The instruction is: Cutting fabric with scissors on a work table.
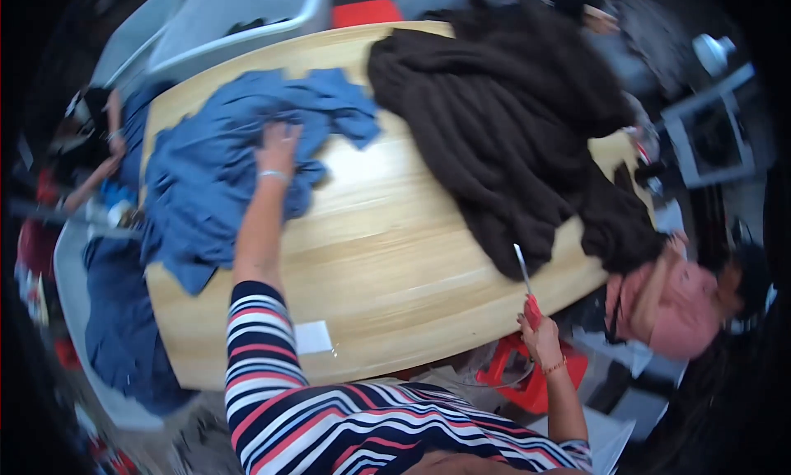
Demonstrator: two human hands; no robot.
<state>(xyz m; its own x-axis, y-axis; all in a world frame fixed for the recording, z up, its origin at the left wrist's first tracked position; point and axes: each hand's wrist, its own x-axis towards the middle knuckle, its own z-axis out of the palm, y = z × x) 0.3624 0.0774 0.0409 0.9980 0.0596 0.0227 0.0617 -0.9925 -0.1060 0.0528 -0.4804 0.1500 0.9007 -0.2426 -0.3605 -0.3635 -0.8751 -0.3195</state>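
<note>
On the left half of the wooden table (395,252) lies a heap of blue garment cloth (198,162), rumpled, with one end reaching toward the middle. My left hand (279,149) is stretched far forward into it, its fingers closed on a fold and partly hidden. In my right hand (540,339), near the front edge at the right, is a pair of scissors (527,285) with red handles. Their pale blades point up and away, close to a large pile of dark brown knit cloth (494,121). The scissors touch neither pile as far as I can see.
A small white paper (313,337) lies by the front edge. Grey-white bins stand at the far left (239,42) and left (115,417), the latter holding dark blue cloth. A red stool (527,384) is below the table. People work at the left, far and right sides.
</note>
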